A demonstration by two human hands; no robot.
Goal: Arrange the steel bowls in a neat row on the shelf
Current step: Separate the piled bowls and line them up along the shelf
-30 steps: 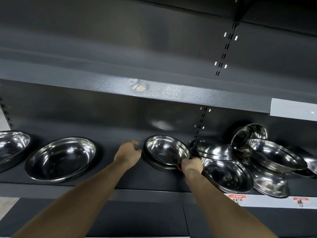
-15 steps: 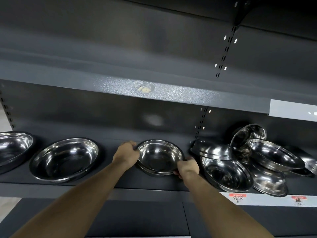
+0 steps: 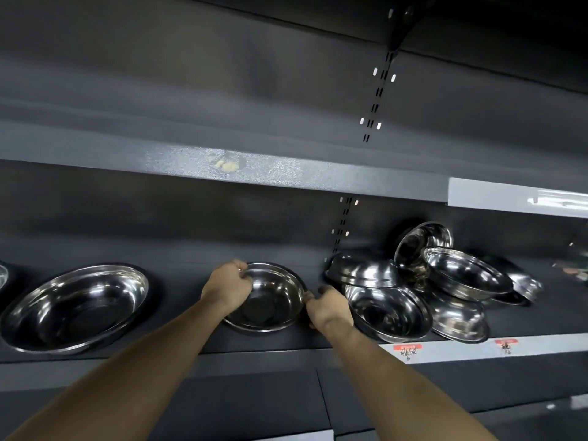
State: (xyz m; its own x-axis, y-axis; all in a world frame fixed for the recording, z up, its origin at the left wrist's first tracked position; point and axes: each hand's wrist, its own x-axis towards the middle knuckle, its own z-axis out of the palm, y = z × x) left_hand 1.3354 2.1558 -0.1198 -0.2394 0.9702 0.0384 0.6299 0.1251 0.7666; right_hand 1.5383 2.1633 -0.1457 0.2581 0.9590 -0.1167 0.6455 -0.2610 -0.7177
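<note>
A steel bowl point(image 3: 270, 300) rests on the dark shelf point(image 3: 178, 348) between my two hands. My left hand point(image 3: 227, 286) grips its left rim with the thumb over the edge. My right hand point(image 3: 329, 308) touches its right rim with curled fingers. To the left a larger steel bowl point(image 3: 76, 308) sits alone, tilted toward me. On the right lies a jumbled pile of several steel bowls point(image 3: 423, 288), some upside down, one point(image 3: 421, 241) leaning against the back wall.
The upper shelf's front edge point(image 3: 286, 173) hangs just above the bowls. A slotted upright point(image 3: 342, 224) runs down the back panel. Red price tags point(image 3: 407, 347) sit on the shelf's front strip. A sliver of another bowl point(image 3: 2, 275) shows at the far left.
The bowl between my hands has shifted left, away from the pile, and gone from tilted to nearly flat on the shelf. My left hand has closed on its rim.
</note>
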